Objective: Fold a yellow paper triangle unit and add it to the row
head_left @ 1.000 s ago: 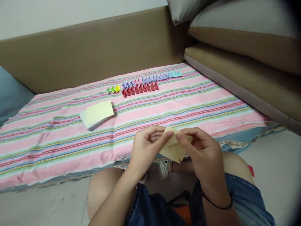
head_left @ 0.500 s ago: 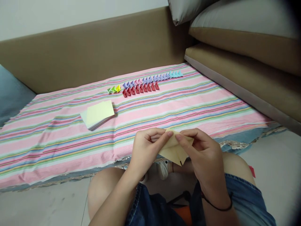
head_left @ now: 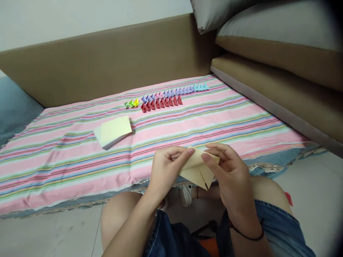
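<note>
A pale yellow sheet of folded paper point(head_left: 197, 171) is held above my lap, its pointed flaps with a narrow slit facing me. My left hand point(head_left: 168, 169) pinches its upper left part, thumb on top and fingers behind. On the right side, my right hand point(head_left: 232, 175) grips the paper between thumb and fingers, the upper fingers slightly lifted. A stack of paper point(head_left: 115, 131), pale yellow on top, lies on the striped cloth. Behind it are small folded paper boats: a dark red row point(head_left: 162, 103), a purple, pink and light blue row point(head_left: 174, 92), and green and yellow ones point(head_left: 131, 103).
The pink striped cloth point(head_left: 80, 164) covers the seat before me. A brown backrest point(head_left: 107, 64) runs along the far side. Brown and grey cushions point(head_left: 273, 71) are piled at the right, and a blue cushion point(head_left: 16, 107) sits at the left.
My right thumb and fingers have shifted slightly apart from my left thumb, showing more of the paper's upper face. The paper stays in both hands. The view has tilted a little.
</note>
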Tool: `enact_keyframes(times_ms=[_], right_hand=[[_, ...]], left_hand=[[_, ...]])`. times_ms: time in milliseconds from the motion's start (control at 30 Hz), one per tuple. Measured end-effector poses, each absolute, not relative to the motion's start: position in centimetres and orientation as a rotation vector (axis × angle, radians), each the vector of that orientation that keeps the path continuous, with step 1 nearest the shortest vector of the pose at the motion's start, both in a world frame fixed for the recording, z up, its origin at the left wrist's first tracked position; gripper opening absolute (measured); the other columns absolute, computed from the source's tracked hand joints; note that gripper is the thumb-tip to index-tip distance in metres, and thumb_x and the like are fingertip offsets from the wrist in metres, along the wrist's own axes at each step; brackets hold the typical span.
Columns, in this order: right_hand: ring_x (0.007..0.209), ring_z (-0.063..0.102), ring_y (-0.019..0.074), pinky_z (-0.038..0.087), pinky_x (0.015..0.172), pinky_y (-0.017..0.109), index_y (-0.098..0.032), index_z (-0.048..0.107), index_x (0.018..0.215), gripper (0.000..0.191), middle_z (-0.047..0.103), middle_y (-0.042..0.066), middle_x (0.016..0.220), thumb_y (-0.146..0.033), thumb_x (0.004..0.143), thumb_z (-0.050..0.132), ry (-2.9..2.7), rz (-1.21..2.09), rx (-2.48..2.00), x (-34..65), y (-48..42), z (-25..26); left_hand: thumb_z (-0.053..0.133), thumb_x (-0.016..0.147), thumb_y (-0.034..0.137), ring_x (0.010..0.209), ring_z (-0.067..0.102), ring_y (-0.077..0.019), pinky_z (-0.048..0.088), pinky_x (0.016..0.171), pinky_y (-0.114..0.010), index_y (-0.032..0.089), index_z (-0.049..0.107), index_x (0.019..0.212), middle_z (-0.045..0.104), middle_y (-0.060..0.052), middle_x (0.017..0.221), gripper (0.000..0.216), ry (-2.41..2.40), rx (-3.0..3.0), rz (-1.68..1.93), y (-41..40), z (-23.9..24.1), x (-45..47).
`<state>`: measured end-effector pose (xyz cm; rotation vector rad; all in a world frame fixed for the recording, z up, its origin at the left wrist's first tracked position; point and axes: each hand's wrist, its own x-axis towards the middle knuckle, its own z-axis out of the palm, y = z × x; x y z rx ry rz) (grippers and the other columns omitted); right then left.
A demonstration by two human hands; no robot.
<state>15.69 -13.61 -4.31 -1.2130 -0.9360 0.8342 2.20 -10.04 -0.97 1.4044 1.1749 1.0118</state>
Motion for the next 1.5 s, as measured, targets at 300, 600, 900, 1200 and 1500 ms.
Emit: enact_keyframes(times_ms=[300,600,900,1200,1500], right_hand=[[0.080,0.066,0.0192,0.054,0.068,0.030,-0.020,0.063,0.100,0.033,0.072,0.004,0.093,-0.035,0.072,0.075,-0.748,1.265,-0.980,14.6,-12.6,-4.5],[0.078,0.065,0.0185,0.053,0.066,0.027,-0.021,0.066,0.096,0.032,0.072,0.002,0.088,-0.032,0.068,0.078,-0.745,1.314,-1.025,14.1,-10.2,-5.8],[0.068,0.065,0.0176,0.052,0.058,0.024,-0.022,0.067,0.088,0.033,0.070,0.001,0.077,-0.033,0.061,0.082,-0.779,1.603,-0.973,11.4,-4.6,-7.4],[0.071,0.063,0.0164,0.051,0.059,0.025,-0.020,0.064,0.094,0.036,0.070,0.001,0.081,-0.034,0.065,0.081,-0.950,1.459,-1.016,10.2,-2.6,-6.9],[0.078,0.065,0.0168,0.052,0.067,0.027,-0.021,0.064,0.095,0.035,0.071,0.002,0.088,-0.034,0.066,0.079,-0.850,1.273,-0.984,11.2,-5.8,-5.5]], left_hand=[[0.066,0.077,0.042,0.054,0.046,-0.0096,0.033,0.049,-0.020,0.013,0.067,0.063,0.057,0.001,0.056,0.033,1.182,1.401,1.089,-8.4,-1.1,2.2],[0.066,0.078,0.040,0.052,0.045,-0.0091,0.032,0.049,-0.020,0.012,0.067,0.062,0.056,0.001,0.053,0.032,1.286,1.355,1.115,-7.5,-1.7,1.7],[0.068,0.077,0.039,0.058,0.057,-0.0122,0.041,0.054,-0.019,0.013,0.073,0.068,0.069,-0.004,0.063,0.027,1.495,1.155,1.247,-5.3,-2.1,-1.2],[0.073,0.068,0.047,0.044,0.037,-0.0053,0.027,0.042,-0.018,0.010,0.068,0.065,0.051,0.002,0.048,0.038,1.242,1.077,1.241,-1.5,-3.4,-3.4],[0.069,0.075,0.043,0.053,0.047,-0.0086,0.034,0.048,-0.019,0.011,0.070,0.069,0.060,-0.001,0.058,0.033,1.143,1.300,1.277,-3.7,-2.8,-1.2]])
